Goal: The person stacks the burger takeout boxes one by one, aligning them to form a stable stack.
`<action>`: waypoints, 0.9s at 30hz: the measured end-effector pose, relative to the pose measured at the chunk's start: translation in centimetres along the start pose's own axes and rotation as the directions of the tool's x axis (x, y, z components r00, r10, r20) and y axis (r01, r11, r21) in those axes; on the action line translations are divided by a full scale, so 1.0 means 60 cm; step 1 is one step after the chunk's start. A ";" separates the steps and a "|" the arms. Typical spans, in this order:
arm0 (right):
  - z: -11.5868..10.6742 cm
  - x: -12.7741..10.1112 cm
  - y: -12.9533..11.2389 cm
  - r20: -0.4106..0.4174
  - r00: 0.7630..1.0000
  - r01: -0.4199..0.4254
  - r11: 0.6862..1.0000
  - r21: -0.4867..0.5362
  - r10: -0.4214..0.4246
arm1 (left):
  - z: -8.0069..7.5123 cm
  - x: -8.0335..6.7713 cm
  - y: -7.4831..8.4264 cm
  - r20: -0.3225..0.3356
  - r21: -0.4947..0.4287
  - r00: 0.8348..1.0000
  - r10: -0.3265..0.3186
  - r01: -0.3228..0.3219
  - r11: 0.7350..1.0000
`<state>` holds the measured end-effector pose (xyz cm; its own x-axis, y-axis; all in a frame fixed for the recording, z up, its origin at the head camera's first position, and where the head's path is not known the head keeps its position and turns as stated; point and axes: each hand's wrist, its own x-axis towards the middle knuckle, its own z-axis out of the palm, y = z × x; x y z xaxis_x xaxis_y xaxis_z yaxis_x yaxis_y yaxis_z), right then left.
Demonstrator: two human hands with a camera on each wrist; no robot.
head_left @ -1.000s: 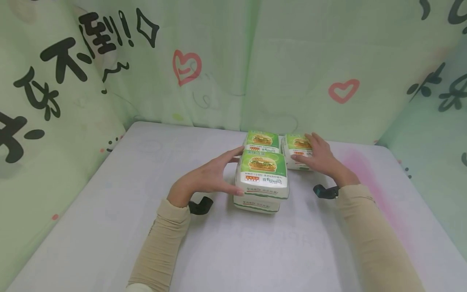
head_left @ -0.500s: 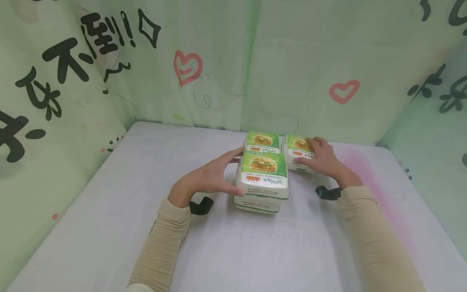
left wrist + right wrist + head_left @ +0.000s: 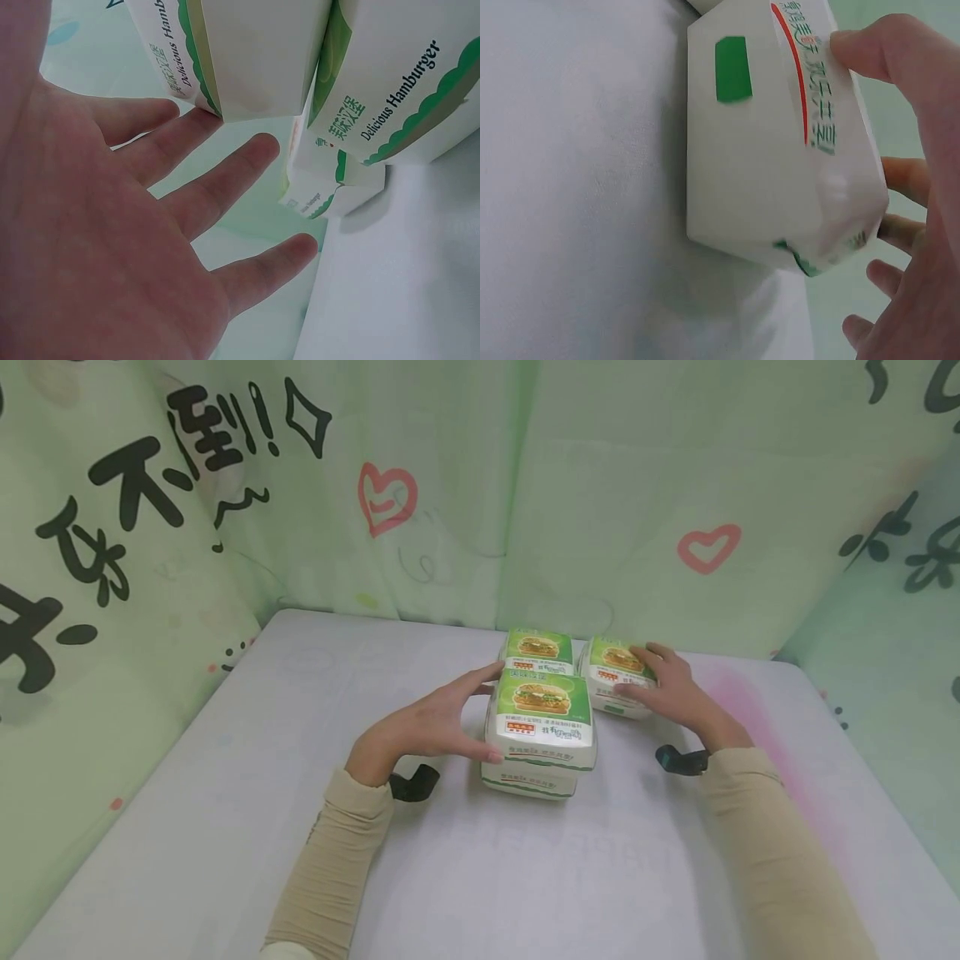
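Note:
In the head view, my left hand (image 3: 431, 720) spans the left side of a green-and-white hamburger box (image 3: 543, 718), thumb at its front corner and index finger at its back corner. That box sits on a lower hamburger box (image 3: 528, 782), slightly offset. The left wrist view shows the fingertips (image 3: 264, 147) spread, some touching the upper box (image 3: 262, 56). My right hand (image 3: 675, 693) grips another hamburger box (image 3: 611, 664) on the table, thumb on the front and fingers behind. In the right wrist view that box (image 3: 757, 165) appears slightly tilted.
A further hamburger box (image 3: 538, 647) stands behind the stack, left of the right hand's box. All rest on a white table (image 3: 585, 877). A green curtain (image 3: 600, 485) with hearts and black characters hangs right behind the table. Black wrist cameras (image 3: 415, 783) are strapped on.
My right hand has shifted a little right and toward me, its box moving along and widening the gap to the back box. My left hand has stayed still.

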<state>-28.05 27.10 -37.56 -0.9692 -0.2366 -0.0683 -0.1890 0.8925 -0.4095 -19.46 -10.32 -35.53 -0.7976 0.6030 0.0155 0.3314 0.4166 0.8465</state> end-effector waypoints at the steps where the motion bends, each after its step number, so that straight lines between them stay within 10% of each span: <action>1: 0.000 -0.001 0.001 -0.001 1.000 0.001 1.000 0.002 -0.001 | 0.000 0.000 0.000 0.000 -0.002 1.000 0.001 -0.001 1.000; 27: 0.007 -0.025 0.012 -0.084 0.995 -0.044 0.989 0.144 0.056 | 0.000 0.001 -0.001 0.001 -0.008 1.000 0.002 -0.002 1.000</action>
<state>-26.67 27.91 -38.15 -0.9881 -0.1531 -0.0145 -0.1219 0.8372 -0.5332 -19.55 -10.34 -35.60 -0.7965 0.6045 0.0166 0.3289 0.4100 0.8507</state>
